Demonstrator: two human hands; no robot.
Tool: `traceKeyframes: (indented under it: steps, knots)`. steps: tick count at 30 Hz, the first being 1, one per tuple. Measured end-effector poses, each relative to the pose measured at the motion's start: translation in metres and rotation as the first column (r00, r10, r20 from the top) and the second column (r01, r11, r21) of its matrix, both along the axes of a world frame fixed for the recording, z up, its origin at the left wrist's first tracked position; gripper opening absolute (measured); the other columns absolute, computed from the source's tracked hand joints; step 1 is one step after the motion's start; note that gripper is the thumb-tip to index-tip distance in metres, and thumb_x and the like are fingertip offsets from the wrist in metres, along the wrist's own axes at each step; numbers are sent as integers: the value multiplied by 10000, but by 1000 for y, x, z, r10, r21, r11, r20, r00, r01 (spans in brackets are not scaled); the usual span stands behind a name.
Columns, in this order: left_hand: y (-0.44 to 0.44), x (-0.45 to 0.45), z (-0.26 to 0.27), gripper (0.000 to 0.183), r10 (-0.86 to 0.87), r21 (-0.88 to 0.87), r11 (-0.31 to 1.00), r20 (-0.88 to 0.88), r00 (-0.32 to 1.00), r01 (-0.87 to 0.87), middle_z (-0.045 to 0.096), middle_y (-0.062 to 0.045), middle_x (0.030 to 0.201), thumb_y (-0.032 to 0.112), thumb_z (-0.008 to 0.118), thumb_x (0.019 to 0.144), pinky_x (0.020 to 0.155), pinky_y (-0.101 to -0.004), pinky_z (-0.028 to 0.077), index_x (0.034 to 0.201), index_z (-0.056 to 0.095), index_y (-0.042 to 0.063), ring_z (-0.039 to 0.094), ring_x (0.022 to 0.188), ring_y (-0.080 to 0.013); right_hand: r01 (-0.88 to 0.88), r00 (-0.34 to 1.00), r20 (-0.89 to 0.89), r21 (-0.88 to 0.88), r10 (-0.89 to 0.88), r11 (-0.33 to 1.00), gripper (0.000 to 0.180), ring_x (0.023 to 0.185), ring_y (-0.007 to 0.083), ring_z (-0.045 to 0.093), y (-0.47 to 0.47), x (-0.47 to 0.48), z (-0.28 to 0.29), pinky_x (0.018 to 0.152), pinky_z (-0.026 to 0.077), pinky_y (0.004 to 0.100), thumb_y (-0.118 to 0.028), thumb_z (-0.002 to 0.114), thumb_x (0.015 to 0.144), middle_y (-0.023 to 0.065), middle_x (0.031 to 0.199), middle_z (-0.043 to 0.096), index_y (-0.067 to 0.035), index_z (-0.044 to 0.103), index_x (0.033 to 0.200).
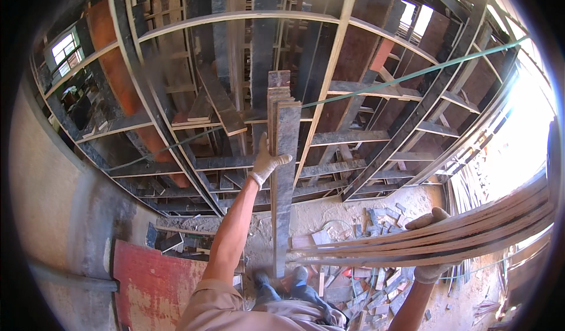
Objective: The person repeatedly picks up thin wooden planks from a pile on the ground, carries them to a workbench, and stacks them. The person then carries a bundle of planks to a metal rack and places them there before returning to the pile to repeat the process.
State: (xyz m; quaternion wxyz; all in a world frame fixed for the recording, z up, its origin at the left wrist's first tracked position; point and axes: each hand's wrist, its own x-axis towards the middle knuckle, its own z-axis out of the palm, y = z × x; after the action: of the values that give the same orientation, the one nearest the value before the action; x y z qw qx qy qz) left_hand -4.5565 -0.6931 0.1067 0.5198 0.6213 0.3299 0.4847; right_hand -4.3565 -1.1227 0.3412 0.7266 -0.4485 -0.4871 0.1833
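A white-gloved left hand (267, 161) is wrapped around an upright bundle of long plywood strips (287, 154), its thumb across the grey face. The strips' lower end comes down in front of my shoes. At the right, my gloved right hand (430, 271) grips a second stack of plywood strips (419, 238), its fingers showing above the top edge and its wrist below. That stack runs roughly sideways, its near left end beside the upright bundle and its other end stretching to the right rim of the view. Most of the right palm is hidden by the strips.
A tall timber rack (326, 88) filled with boards rises ahead. A green cord (419, 68) crosses it. Wood offcuts (379, 282) litter the floor at the right of my feet. At the lower left stands a worn red panel (154, 282), near a plastered wall (53, 163).
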Motion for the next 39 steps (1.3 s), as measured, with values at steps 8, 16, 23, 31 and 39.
traceKeyframes:
  steps: [8, 16, 23, 31, 39]
  knots:
    - [11, 3, 14, 956, -163, -55, 984, 108, 981, 169, 675, -97, 1305, 183, 991, 669, 1077, -368, 478, 1469, 500, 4, 629, 1221, -233, 122, 947, -286, -105, -148, 987, 862, 1200, 286, 617, 7, 57, -100, 1069, 504, 439, -600, 662, 911, 179, 1354, 619, 18, 479, 1484]
    - [2, -14, 5, 865, -122, -134, 983, 29, 992, 125, 679, -111, 1321, 258, 977, 731, 1041, -361, 486, 1424, 531, -5, 635, 1194, -225, -91, 996, 3, -130, 93, 987, 836, 1216, 209, 578, 185, 52, -84, 1085, 431, 379, -597, 739, 919, 99, 1338, 653, 13, 532, 1450]
    - [-5, -7, 11, 922, -93, -125, 988, -3, 996, 92, 666, -112, 1341, 248, 955, 757, 1067, -361, 471, 1504, 470, 9, 621, 1220, -235, -87, 996, -15, -153, 86, 984, 647, 1226, 183, 571, 315, 90, -96, 1087, 424, 347, -478, 665, 1020, 108, 1328, 678, 10, 561, 1432]
    - [-4, 0, 21, 920, -141, -216, 963, 98, 985, 159, 615, -106, 1397, 118, 913, 764, 1100, -352, 464, 1524, 413, -23, 587, 1264, -227, -57, 997, 37, -324, 73, 944, 986, 1463, 275, 455, 362, 123, -122, 1216, 319, 338, -662, 615, 985, 256, 1525, 542, 135, 414, 1530]
    - [9, -22, -6, 1295, -149, -124, 980, 76, 986, 158, 474, -141, 1575, 316, 996, 653, 1195, -386, 353, 1659, 226, 48, 450, 1447, -271, 336, 841, 365, 228, -400, 914, 462, 1240, 304, 624, 244, 3, -115, 1076, 487, 459, -104, 683, 963, 213, 1291, 654, 49, 558, 1381]
